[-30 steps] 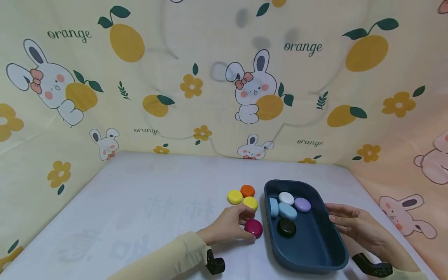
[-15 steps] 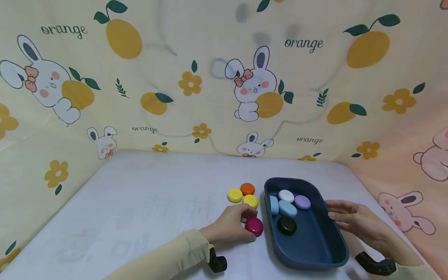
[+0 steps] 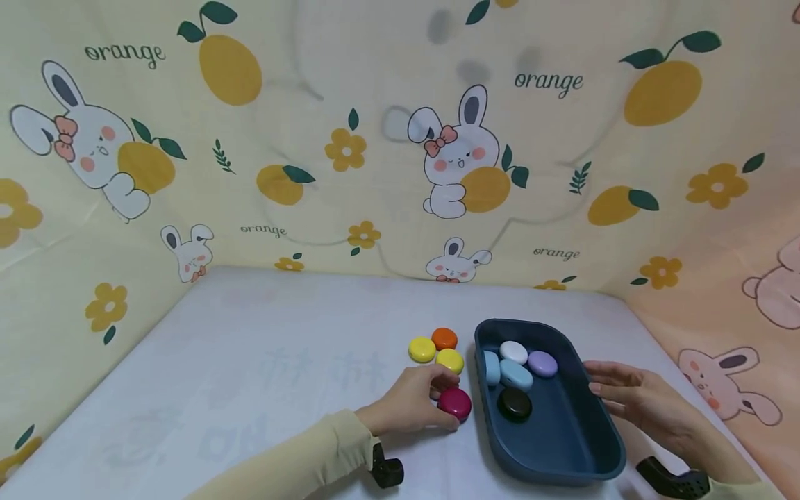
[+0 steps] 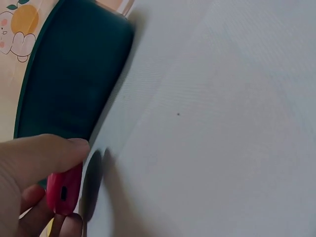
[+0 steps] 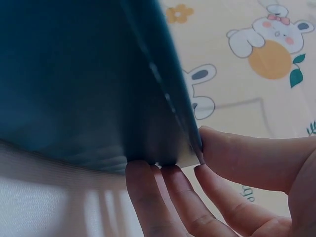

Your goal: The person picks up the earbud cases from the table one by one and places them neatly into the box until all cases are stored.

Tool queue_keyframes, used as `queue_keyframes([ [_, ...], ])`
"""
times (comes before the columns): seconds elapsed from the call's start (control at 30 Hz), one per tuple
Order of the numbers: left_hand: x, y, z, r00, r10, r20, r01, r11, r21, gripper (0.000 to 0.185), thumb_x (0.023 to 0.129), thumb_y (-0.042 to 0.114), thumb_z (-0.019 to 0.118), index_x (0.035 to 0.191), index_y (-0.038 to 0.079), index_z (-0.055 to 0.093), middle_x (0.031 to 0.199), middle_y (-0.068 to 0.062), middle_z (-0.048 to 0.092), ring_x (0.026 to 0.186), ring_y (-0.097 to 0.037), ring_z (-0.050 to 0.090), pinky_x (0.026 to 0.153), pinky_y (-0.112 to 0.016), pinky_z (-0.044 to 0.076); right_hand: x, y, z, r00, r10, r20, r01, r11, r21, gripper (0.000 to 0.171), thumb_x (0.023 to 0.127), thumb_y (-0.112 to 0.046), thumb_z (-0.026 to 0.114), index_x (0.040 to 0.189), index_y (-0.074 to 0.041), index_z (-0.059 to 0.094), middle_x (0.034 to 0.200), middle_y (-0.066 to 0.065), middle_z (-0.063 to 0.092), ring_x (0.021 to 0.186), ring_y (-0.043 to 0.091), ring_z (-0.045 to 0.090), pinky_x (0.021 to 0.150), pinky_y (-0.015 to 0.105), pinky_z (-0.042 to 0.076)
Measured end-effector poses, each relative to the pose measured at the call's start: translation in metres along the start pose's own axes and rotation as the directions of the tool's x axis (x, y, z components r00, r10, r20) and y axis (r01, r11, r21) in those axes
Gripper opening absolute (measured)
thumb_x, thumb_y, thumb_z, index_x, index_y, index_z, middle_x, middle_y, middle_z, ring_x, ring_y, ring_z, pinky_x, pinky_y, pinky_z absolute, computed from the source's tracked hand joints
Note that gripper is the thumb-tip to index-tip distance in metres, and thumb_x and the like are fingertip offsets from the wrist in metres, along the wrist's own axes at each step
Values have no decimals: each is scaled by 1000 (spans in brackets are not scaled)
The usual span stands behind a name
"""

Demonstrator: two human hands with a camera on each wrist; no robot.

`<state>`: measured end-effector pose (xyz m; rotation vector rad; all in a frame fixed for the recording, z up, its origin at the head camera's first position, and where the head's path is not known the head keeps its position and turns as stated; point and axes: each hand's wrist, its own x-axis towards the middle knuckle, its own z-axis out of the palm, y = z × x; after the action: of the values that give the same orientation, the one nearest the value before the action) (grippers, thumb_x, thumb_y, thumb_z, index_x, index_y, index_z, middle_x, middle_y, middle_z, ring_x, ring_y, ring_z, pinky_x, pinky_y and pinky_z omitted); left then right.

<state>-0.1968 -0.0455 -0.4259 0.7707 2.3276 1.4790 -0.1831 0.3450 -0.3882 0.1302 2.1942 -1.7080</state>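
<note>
**Magenta disc pinched beside the tray**

Magenta disc (image 3: 454,403) sits on the white desk (image 3: 250,389), just beside the left wall of the dark blue tray (image 3: 609,444), and the left hand (image 3: 412,401) is on it. The forearm comes in low from the bottom edge in a cream sleeve (image 3: 300,458), wrist flat to the desk, fingers curled over the disc. From the left wrist view the thumb (image 4: 44,153) lies across the top of the disc (image 4: 63,190) and the fingers tuck in below it: a firm pinch.

Over on the far side, the right hand (image 3: 637,399) lies against the tray's right wall, fingers straight and pointing leftward. The right wrist view shows fingertips (image 5: 163,192) pressed to the outer wall and the thumb (image 5: 247,153) at the rim (image 5: 170,98).

Inside the tray: a white disc (image 3: 514,351), a lilac one (image 3: 542,363), two pale blue ones (image 3: 515,375) and a black one (image 3: 514,404). Beyond the left hand lie two yellow discs (image 3: 421,348) and an orange disc (image 3: 444,338), close together.
</note>
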Motion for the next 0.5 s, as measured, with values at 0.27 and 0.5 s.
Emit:
queue_keyframes([
  [0.27, -1, 3, -4, 999, -3, -41, 1, 999, -51, 55, 75, 8, 86, 124, 3, 61, 105, 6, 63, 92, -9, 61, 78, -21, 54, -1, 0, 0, 999, -40, 35, 37, 997, 67, 47, 97, -16, 64, 141, -5, 51, 126, -1, 62, 108, 14, 61, 94, 44, 50],
  [0.5, -2, 7, -6, 996, -10, -85, 2, 996, -88, 52, 77, 9, 85, 123, 3, 60, 107, 4, 63, 92, -12, 64, 78, -23, 55, -3, 1, 1, 1000, -16, 22, 15, 998, 59, 49, 97, -18, 64, 142, -4, 49, 127, 0, 61, 109, 14, 59, 96, 46, 49],
])
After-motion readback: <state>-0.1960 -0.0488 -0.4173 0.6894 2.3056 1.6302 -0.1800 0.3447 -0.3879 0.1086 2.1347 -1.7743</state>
